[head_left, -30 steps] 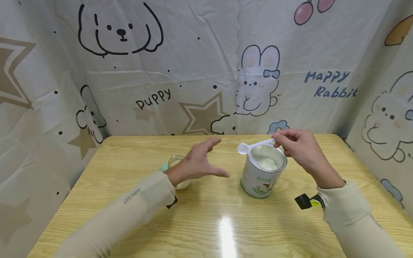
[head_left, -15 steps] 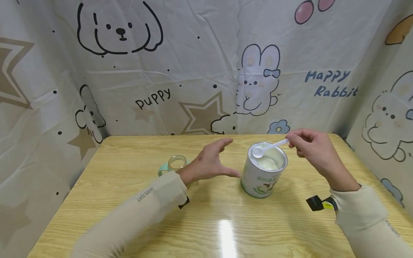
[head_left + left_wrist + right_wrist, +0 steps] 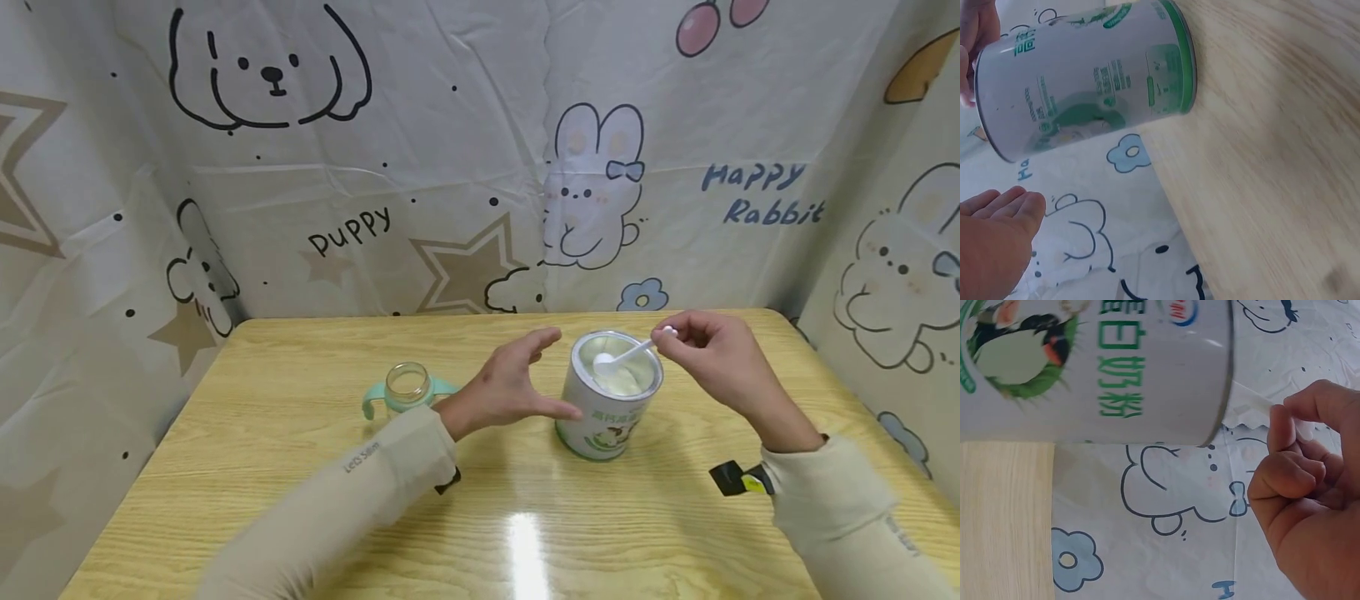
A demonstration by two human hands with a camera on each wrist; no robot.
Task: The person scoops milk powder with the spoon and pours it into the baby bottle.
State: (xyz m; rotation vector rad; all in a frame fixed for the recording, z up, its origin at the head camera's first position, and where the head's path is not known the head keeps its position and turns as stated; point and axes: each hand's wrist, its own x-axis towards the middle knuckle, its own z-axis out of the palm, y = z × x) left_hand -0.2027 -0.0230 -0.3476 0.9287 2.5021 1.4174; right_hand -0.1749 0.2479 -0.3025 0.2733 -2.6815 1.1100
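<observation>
A white milk powder can [image 3: 600, 425] with green print stands uncovered on the table, pale powder showing inside. My right hand [image 3: 712, 362] pinches the handle end of a white measuring scoop [image 3: 630, 354], whose bowl dips into the can's mouth. In the right wrist view, thumb and forefinger meet on the scoop's handle [image 3: 1257, 400]. On the can's left side my left hand [image 3: 513, 383] is spread in a wide curve, thumb overlapping the can in the head view. The left wrist view shows its fingers [image 3: 1019, 215] extended with nothing between them.
Behind the left forearm stands a clear baby bottle [image 3: 407, 383] with mint-green handles and no cap on, partly hidden by the sleeve. The wooden table [image 3: 525, 500] ends at a patterned cloth [image 3: 450, 167] at the back and sides.
My left hand has moved right, away from the bottle and up to the can. The scoop's bowl has gone from over the can's left rim down into its opening.
</observation>
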